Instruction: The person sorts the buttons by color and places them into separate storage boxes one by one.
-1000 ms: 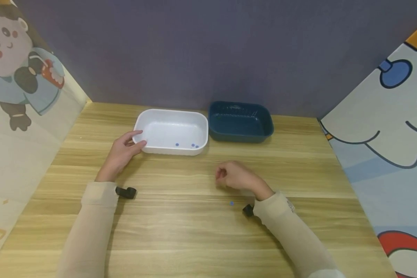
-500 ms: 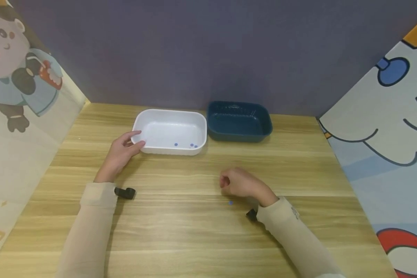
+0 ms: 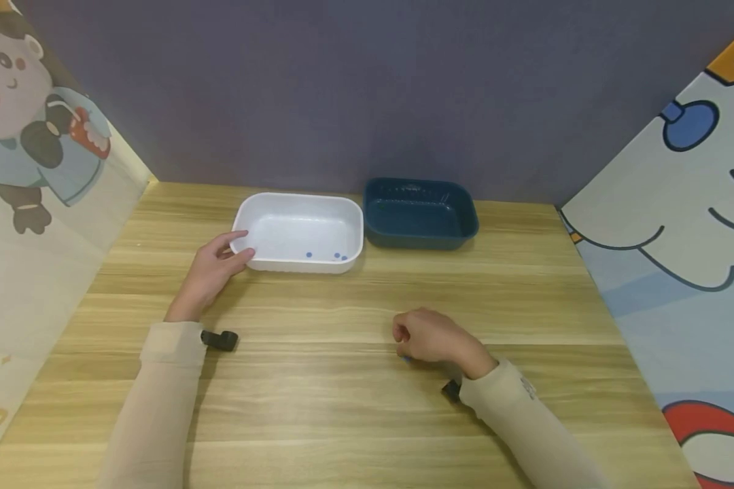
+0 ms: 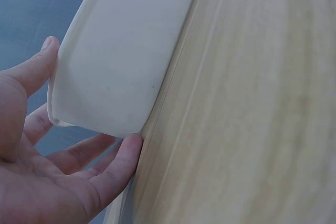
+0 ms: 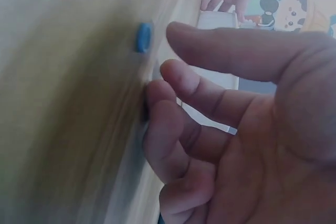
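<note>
My left hand (image 3: pixel 213 273) holds the near left corner of a shallow white plastic tray (image 3: pixel 281 229). In the left wrist view the thumb lies on the tray's rim and the fingertips press its outer wall. Several small blue discs (image 3: pixel 308 255) lie in the tray near its front side. My right hand (image 3: pixel 433 335) is low over the table, fingers bent and thumb apart from the index finger. Just beyond those fingertips a single small blue disc (image 5: pixel 144 37) shows in the right wrist view; in the head view the hand partly covers it.
A dark teal tray (image 3: pixel 422 219) stands right beside the white one, against the grey partition (image 3: pixel 367 88). Panels with cartoon prints flank the wooden table (image 3: pixel 306 407) on both sides.
My right hand has moved toward me and slightly right, down to the loose blue disc, which was fully visible before. The left hand stays on the white tray.
</note>
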Action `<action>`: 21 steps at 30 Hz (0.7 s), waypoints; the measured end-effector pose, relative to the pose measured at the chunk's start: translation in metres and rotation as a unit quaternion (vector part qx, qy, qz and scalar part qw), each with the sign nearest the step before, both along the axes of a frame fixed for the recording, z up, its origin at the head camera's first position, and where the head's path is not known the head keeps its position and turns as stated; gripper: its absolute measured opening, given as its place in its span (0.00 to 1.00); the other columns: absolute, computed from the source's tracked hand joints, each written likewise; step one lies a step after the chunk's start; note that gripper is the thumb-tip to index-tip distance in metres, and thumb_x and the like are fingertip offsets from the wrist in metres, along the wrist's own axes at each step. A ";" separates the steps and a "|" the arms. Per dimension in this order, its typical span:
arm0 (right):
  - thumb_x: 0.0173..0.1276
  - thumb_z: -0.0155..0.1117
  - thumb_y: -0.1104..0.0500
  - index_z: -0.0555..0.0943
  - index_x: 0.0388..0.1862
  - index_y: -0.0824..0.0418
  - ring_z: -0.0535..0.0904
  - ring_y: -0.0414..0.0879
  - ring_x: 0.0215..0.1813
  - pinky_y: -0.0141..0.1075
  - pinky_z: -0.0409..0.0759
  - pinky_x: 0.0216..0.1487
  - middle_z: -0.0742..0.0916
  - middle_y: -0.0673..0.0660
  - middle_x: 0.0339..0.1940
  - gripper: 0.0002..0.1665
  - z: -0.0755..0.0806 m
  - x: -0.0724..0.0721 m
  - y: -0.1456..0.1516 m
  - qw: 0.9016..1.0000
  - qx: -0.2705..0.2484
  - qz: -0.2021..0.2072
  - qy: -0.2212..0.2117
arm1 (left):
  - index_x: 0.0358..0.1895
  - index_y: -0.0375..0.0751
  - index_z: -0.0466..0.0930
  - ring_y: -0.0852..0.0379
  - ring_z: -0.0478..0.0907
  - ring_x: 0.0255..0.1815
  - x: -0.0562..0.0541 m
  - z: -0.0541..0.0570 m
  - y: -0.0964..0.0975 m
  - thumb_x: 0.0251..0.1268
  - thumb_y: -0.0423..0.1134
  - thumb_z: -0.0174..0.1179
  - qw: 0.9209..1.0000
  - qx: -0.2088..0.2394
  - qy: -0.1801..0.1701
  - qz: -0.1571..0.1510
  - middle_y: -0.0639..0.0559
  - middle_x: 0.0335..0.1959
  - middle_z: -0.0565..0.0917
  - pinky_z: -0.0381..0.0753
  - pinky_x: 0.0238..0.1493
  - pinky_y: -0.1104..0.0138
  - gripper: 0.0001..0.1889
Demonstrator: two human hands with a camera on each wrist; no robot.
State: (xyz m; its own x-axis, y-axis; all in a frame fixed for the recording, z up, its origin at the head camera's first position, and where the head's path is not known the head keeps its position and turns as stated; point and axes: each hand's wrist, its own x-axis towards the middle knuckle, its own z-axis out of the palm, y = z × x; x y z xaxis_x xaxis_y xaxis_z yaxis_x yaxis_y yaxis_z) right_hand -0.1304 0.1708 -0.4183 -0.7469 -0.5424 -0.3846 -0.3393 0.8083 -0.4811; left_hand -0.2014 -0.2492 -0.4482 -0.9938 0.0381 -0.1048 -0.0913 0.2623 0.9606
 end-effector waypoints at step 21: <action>0.64 0.71 0.65 0.77 0.27 0.49 0.71 0.42 0.32 0.38 0.72 0.34 0.77 0.44 0.26 0.14 -0.005 0.010 0.007 0.998 0.013 0.044 0.032 | 0.76 0.37 0.62 0.63 0.76 0.55 0.000 0.000 -0.001 0.73 0.45 0.63 1.000 0.001 -0.003 -0.002 0.31 0.69 0.69 0.79 0.48 0.78 0.35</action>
State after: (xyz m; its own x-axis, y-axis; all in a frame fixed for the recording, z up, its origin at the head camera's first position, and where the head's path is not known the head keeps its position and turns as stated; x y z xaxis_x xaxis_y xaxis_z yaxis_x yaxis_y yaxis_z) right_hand -0.1205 0.1782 -0.4230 -0.7203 -0.5979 -0.3518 -0.4396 0.7857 -0.4353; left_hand -0.2013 -0.2498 -0.4485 -0.9929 0.0428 -0.1108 -0.0960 0.2602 0.9608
